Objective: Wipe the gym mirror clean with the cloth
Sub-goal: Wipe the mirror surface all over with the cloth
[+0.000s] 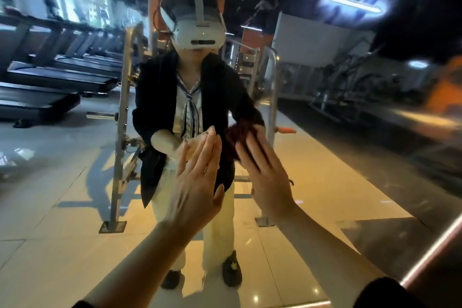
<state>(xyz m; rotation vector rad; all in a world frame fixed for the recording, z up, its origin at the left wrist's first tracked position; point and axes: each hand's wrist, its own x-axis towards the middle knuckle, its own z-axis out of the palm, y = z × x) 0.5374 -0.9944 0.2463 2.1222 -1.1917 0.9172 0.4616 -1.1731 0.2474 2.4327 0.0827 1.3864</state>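
The gym mirror (75, 157) fills almost the whole view and reflects a person wearing a white headset. My left hand (197, 182) lies flat against the glass near the centre, fingers straight and together. Just to its right, my right hand (268, 177) presses a dark red cloth (237, 135) onto the mirror with straight fingers. The cloth bunches out past the fingertips and its lower part is hidden under the hand. The right hand and the cloth are motion-blurred.
The glass reflects a row of treadmills (50, 82) on the left, a metal rack (122, 132) behind the person, and exercise machines (350, 87) on the right. A lit strip (430, 255) runs along the mirror's lower right edge.
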